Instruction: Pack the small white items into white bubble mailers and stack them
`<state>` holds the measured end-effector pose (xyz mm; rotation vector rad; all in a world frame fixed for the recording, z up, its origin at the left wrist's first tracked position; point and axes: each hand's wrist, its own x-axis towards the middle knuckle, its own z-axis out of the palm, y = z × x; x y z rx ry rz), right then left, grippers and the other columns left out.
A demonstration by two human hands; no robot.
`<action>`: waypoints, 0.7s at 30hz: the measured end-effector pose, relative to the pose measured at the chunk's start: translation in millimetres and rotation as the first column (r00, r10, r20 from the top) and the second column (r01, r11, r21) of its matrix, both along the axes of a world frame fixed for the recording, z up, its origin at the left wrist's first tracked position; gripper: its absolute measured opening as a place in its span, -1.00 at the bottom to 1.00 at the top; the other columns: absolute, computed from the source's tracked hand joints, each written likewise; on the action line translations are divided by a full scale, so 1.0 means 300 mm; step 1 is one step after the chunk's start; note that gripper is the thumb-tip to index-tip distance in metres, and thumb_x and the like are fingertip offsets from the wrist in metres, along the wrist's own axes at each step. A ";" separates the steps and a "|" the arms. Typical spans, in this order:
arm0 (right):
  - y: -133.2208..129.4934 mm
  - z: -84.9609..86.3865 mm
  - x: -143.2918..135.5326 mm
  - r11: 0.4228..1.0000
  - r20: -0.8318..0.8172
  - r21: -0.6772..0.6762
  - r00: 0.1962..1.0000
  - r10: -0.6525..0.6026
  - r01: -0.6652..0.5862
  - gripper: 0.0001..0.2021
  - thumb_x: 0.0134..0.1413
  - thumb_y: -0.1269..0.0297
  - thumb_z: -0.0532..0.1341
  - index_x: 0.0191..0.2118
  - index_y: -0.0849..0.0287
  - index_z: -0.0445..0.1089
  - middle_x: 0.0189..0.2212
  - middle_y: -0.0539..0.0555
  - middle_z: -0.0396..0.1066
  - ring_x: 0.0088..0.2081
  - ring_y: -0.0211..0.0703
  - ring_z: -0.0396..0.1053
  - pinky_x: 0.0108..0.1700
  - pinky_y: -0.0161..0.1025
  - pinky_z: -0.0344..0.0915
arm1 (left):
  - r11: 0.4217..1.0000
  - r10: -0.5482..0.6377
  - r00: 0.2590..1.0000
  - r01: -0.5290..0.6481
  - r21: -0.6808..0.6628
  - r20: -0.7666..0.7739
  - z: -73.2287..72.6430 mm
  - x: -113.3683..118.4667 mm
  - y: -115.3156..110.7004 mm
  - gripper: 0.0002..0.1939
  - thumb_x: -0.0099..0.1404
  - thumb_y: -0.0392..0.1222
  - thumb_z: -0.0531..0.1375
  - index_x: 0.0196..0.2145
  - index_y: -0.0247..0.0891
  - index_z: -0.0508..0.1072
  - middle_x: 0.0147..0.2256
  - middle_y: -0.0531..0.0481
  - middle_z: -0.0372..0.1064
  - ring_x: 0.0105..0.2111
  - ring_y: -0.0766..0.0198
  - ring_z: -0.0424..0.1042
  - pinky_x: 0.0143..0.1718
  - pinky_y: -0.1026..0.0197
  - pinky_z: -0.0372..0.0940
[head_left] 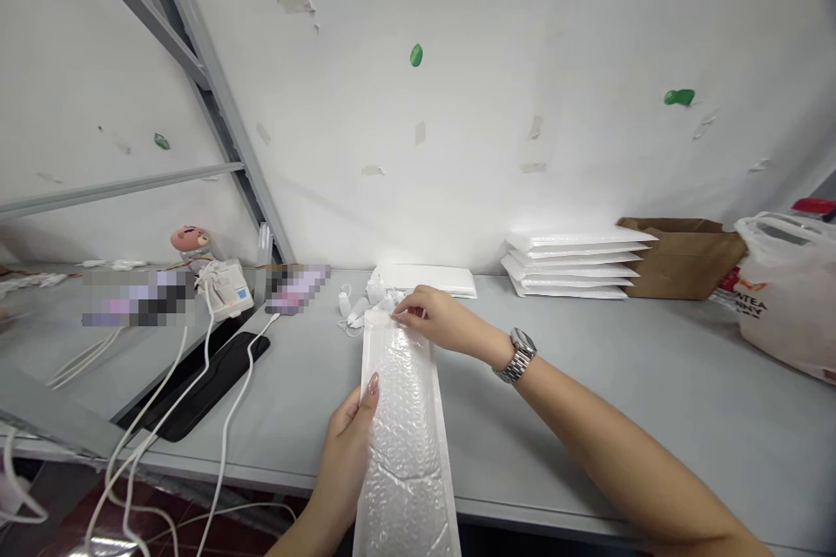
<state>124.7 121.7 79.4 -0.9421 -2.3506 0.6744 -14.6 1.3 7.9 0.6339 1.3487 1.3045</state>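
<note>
A long white bubble mailer (405,426) runs from the near edge of the grey table toward the wall, its bubbled face up. My left hand (353,426) is closed on its left edge, thumb on top and the other fingers mostly hidden. At the mailer's far end my right hand (437,318) pinches the top edge near its right corner with bent fingertips. A metal-banded watch (519,355) circles the right wrist. Just beyond that end lies a cluster of small white corded items (356,312), partly hidden. Flat white mailers (444,280) lie behind the right hand.
At the back right are a stack of white padded mailers (575,265), a brown paper bag (685,257) and a white plastic bag (784,296). To the left lie a black flat pouch (209,387), white cables (225,426), a power strip (232,287) and a phone (297,289).
</note>
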 end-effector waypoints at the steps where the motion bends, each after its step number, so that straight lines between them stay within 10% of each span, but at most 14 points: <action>1: 0.004 0.001 0.003 1.000 -0.006 0.002 1.000 -0.017 0.017 -0.81 0.13 0.25 0.10 -0.34 0.14 0.45 -0.35 0.08 0.32 -0.37 -0.23 0.28 -0.30 -0.27 0.20 | 1.000 0.006 1.000 -0.006 0.007 0.000 0.001 0.000 -0.001 -0.51 0.08 0.14 0.21 -0.12 -0.23 0.46 -0.17 -0.06 0.49 -0.15 0.13 0.44 -0.17 0.27 0.31; 15: -0.026 0.037 0.022 0.943 0.116 -0.319 0.983 0.142 -0.098 -0.45 0.09 -0.13 0.01 -0.67 0.14 -0.19 -0.68 -0.13 -0.24 -0.65 -0.40 -0.26 -0.60 -0.31 -0.25 | 0.999 -0.050 0.998 0.049 0.023 0.029 0.009 0.023 -0.013 -0.47 0.02 0.16 0.25 -0.16 -0.28 0.47 -0.29 -0.05 0.52 -0.21 0.09 0.46 -0.24 0.24 0.34; 21: 0.033 -0.022 -0.002 0.985 0.038 -0.162 0.998 -0.047 0.052 -0.51 0.15 -0.09 -0.04 -0.63 0.16 0.20 -0.66 -0.07 0.06 -0.61 -0.33 0.02 -0.53 -0.31 -0.01 | 0.989 0.062 0.998 -0.065 -0.134 -0.023 -0.004 0.029 -0.011 -0.58 0.00 0.08 0.30 -0.23 -0.23 0.50 -0.13 -0.08 0.48 -0.04 0.04 0.38 -0.04 0.12 0.27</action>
